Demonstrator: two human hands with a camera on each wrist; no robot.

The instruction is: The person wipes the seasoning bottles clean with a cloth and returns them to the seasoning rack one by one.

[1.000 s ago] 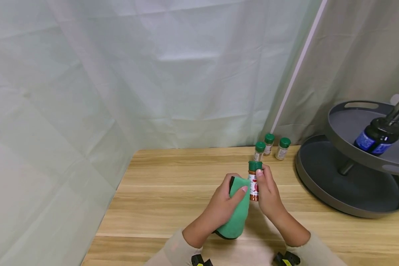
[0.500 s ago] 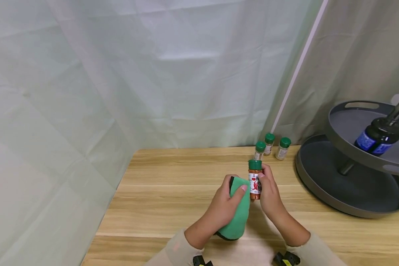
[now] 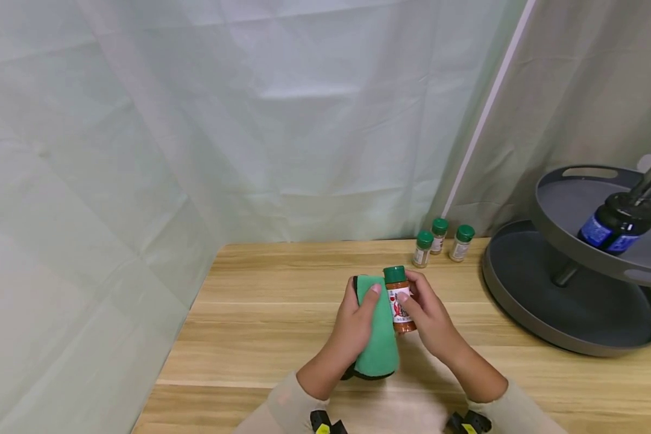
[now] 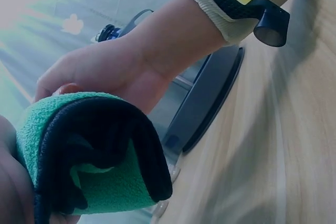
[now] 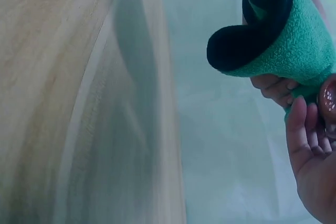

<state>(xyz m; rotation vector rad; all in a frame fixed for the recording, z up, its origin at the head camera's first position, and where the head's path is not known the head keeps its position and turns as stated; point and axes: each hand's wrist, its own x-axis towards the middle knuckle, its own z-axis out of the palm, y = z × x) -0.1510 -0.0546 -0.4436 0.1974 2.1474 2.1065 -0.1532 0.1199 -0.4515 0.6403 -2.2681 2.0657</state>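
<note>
My left hand grips a folded green cloth with a black edge, its thumb lying over the front. In the left wrist view the cloth curls into a loose roll. Right beside it, my right hand holds a spice jar with a green cap, a white label and reddish contents, tilted slightly. The cloth's edge meets the jar's left side. The right wrist view shows the jar's base at the frame's edge, fingers around it and the cloth above.
Three more green-capped jars stand at the back of the wooden table, one being a small jar. To the right is a two-tier dark grey rack, with a dark blue-labelled bottle on its upper tier. Pale curtains hang behind.
Both hands have shifted left together with the cloth and the jar. The jar has turned so more of its label faces forward, and it now leans slightly.
</note>
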